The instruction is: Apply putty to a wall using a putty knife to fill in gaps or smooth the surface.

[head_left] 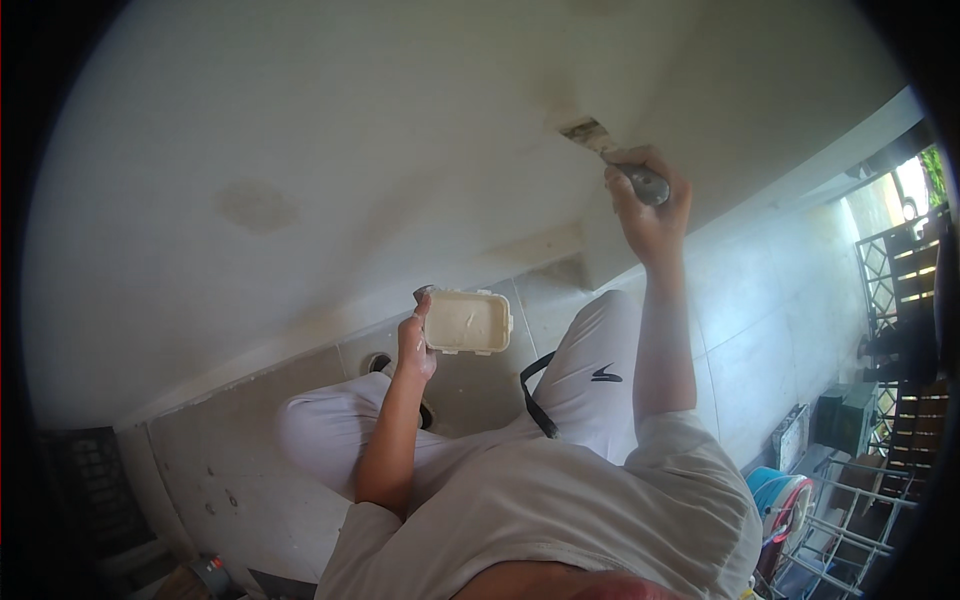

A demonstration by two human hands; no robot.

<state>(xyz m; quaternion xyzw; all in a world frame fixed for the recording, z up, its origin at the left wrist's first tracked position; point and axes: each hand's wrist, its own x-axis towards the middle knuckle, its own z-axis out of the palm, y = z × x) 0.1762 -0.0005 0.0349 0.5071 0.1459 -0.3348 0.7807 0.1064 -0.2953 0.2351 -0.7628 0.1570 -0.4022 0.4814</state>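
My right hand [652, 195] is closed around the dark handle of a putty knife [590, 135], up and to the right. The blade's tip meets the pale wall [400, 110] at a brownish patch [560, 100]. Lower and nearer my body, my left hand [415, 342] grips a cream plastic tub [467, 322] by its left side. Whitish paste lies in the tub, and white smears mark the fingers. A small dark piece [423, 293] shows by the left thumb; I cannot make out what it is.
Another brownish patch [257, 206] marks the wall at left. My bent legs [590, 350] are below the tub on the tiled floor [765, 310]. At lower right stand a wire rack [840, 520], a blue and pink bucket [780, 500] and a dark green box [845, 418].
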